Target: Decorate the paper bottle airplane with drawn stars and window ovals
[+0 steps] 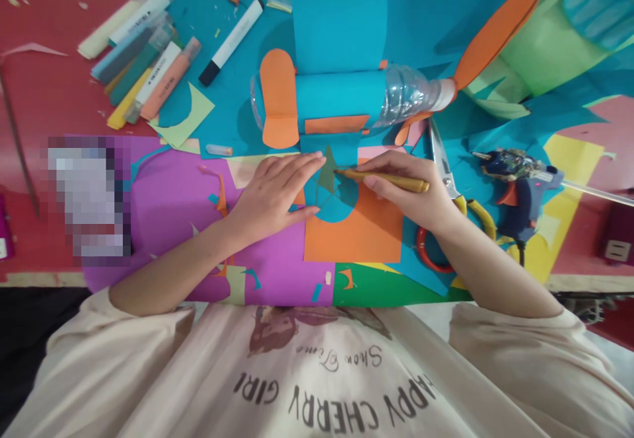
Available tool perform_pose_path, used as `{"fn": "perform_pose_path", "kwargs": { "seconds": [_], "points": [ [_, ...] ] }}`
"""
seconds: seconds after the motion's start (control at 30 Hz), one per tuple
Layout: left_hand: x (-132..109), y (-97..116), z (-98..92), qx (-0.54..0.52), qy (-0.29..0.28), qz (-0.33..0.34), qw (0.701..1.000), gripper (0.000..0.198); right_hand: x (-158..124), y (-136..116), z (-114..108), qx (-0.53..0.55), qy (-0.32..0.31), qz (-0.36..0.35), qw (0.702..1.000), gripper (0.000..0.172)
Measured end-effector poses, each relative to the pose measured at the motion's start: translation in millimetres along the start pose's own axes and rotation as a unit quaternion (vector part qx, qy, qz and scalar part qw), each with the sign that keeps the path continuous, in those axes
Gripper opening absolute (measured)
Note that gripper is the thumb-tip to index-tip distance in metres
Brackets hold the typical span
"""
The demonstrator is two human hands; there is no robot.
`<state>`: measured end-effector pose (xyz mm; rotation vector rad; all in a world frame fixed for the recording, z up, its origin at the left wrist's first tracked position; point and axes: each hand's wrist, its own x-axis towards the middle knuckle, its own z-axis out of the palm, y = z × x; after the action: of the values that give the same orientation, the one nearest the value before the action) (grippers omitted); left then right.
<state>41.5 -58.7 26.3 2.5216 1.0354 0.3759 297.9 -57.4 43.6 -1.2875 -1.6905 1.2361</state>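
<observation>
My left hand (277,190) lies flat, fingers stretched, pressing a blue rounded paper shape (334,200) onto an orange paper sheet (361,230). My right hand (406,187) pinches a yellow pencil (384,178), whose tip touches the edge of the blue shape. Both papers lie on a purple sheet (173,200). Just beyond stands a plastic bottle (356,98) on its side, wrapped in blue paper with orange paper pieces stuck on it.
Scissors (456,193) with yellow and red handles lie right of my right hand, beside a blue glue gun (520,183). Several markers (143,61) lie at the upper left on the red table (44,88). Coloured paper sheets and scraps lie all around.
</observation>
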Motion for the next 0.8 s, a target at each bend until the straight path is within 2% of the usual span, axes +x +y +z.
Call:
{"fn": "perform_pose_path", "kwargs": {
  "seconds": [0.1,0.27,0.47,0.6,0.8],
  "points": [
    [0.0,0.3,0.0,-0.005,-0.005,-0.006,1.0,0.058,0.2,-1.0,-0.9,0.01,-0.01,0.014,1.0,0.012],
    [0.2,0.7,-0.7,0.0,-0.001,0.0,1.0,0.057,0.2,1.5,0.2,-0.015,0.031,0.002,0.999,0.012],
    [1.1,0.6,-0.5,-0.006,-0.014,-0.008,1.0,0.058,-1.7,-1.3,-0.8,0.018,-0.019,0.007,1.0,0.008],
    [0.8,0.3,0.1,-0.01,-0.012,-0.005,1.0,0.059,-1.7,-5.1,-1.3,0.019,-0.037,0.011,0.999,0.015],
    [-0.3,-0.6,0.8,0.0,0.003,0.003,1.0,0.057,-0.5,-2.9,0.2,0.016,-0.008,0.006,1.0,0.022]
  ]
}}
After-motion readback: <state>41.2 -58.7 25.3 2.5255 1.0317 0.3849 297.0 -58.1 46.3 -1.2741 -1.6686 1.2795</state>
